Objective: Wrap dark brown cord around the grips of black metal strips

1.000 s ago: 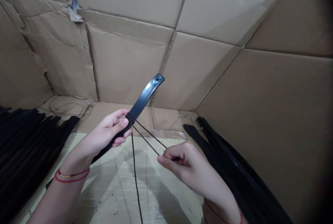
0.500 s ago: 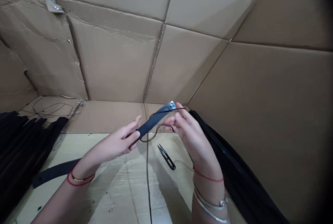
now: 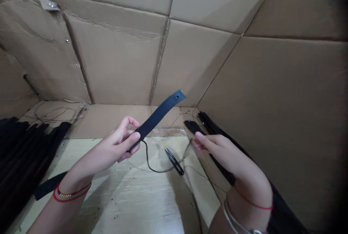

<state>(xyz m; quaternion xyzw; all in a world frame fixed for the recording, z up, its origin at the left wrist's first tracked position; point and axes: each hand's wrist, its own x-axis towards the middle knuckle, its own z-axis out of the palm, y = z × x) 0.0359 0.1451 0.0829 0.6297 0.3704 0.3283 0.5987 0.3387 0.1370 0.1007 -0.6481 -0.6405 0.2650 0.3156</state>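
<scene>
Your dark flat strap (image 3: 159, 115) slants up toward centre frame, a small hole near its raised tip. Your thin black cord (image 3: 156, 171) sags from it in a loop, lower centre.

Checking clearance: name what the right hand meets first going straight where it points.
The right hand points left along the black cord it pinches; next comes the strap held by the left hand. Snips probably lie below that line.
</scene>
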